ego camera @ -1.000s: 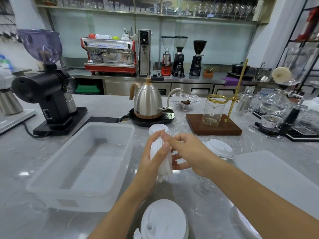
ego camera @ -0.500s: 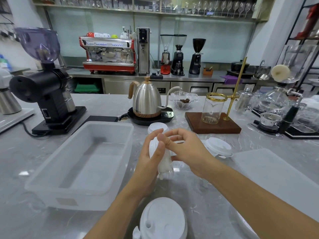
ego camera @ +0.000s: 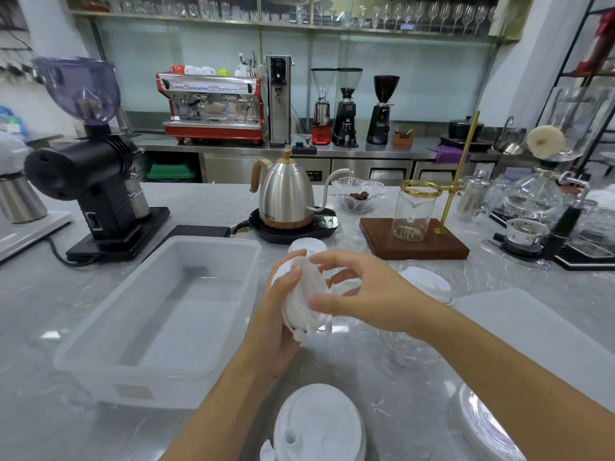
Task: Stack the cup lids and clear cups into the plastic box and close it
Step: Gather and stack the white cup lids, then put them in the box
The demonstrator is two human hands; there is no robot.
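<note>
A small stack of white cup lids point(ego camera: 304, 296) is held on edge above the counter, just right of the empty translucent plastic box point(ego camera: 159, 371). My left hand point(ego camera: 278, 324) grips the stack from below and the left. My right hand point(ego camera: 364, 294) pinches it from the right with thumb and fingers. More white lids lie loose: one near the front edge point(ego camera: 319, 427), one behind my hands point(ego camera: 304, 246), one to the right point(ego camera: 427, 282). Clear cups point(ego camera: 407, 352) lie on the counter under my right forearm. The box's lid point(ego camera: 539, 331) rests flat at the right.
A black grinder point(ego camera: 96, 184) stands behind the box at the left. A steel kettle point(ego camera: 286, 197) on a black base, a glass dish point(ego camera: 357, 194) and a wooden drip stand point(ego camera: 416, 241) line the back. Glassware crowds the far right. A clear lid point(ego camera: 482, 424) lies at bottom right.
The lid stack has tilted and turned between my hands, and my right hand has shifted its fingers around it. Both hands stay in about the same place.
</note>
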